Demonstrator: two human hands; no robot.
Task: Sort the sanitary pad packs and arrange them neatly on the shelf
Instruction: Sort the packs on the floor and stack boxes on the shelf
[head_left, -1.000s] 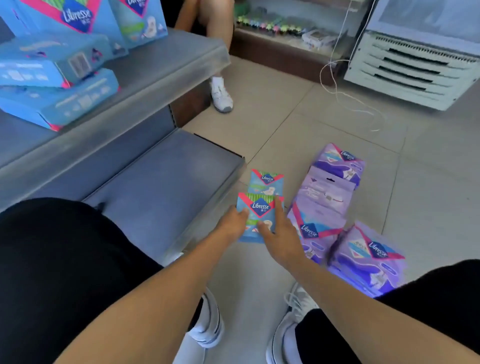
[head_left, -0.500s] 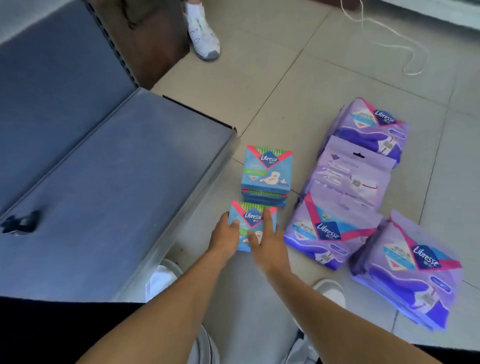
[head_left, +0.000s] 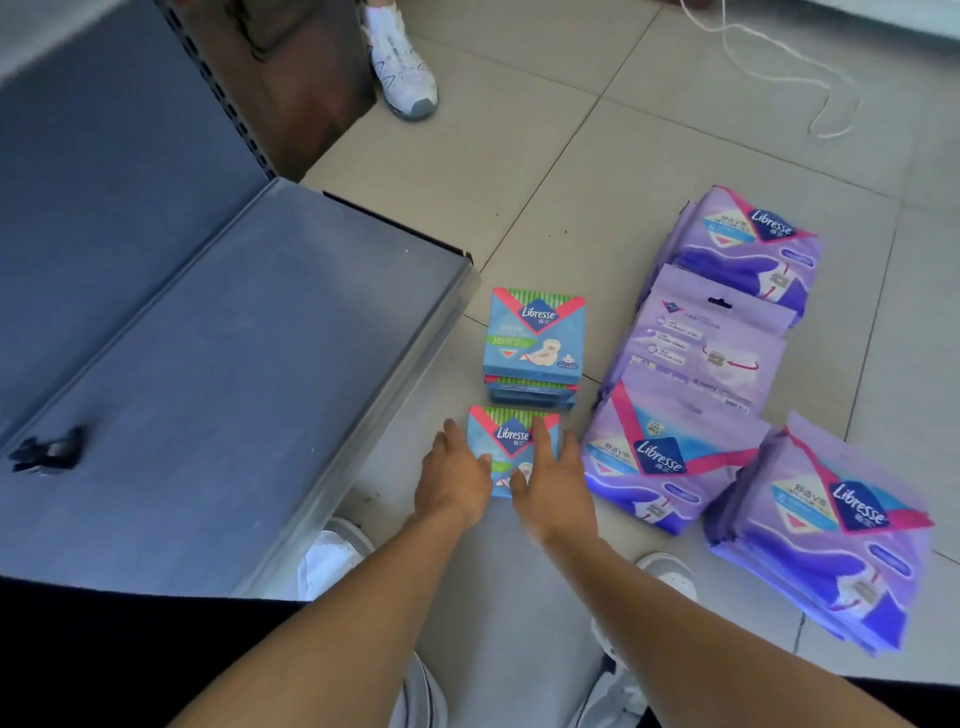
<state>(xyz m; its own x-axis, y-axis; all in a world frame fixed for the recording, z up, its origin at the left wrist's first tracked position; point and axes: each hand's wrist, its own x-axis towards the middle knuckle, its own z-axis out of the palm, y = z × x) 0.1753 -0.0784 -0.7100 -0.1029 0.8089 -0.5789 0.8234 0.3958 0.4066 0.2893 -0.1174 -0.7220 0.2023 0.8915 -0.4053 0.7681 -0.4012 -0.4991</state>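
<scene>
From my feed: both forearms bare, no sleeves, watch or rings in sight on the left hand (head_left: 451, 483) or right hand (head_left: 553, 486). I note black clothing over the knees (head_left: 130, 660). White shoes (head_left: 332, 558), the left toe speckled with dark marks.

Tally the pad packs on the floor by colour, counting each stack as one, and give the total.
Blue: 2, the pack under both hands and the stack beyond it.
Purple: 4.
Total: 6.
</scene>
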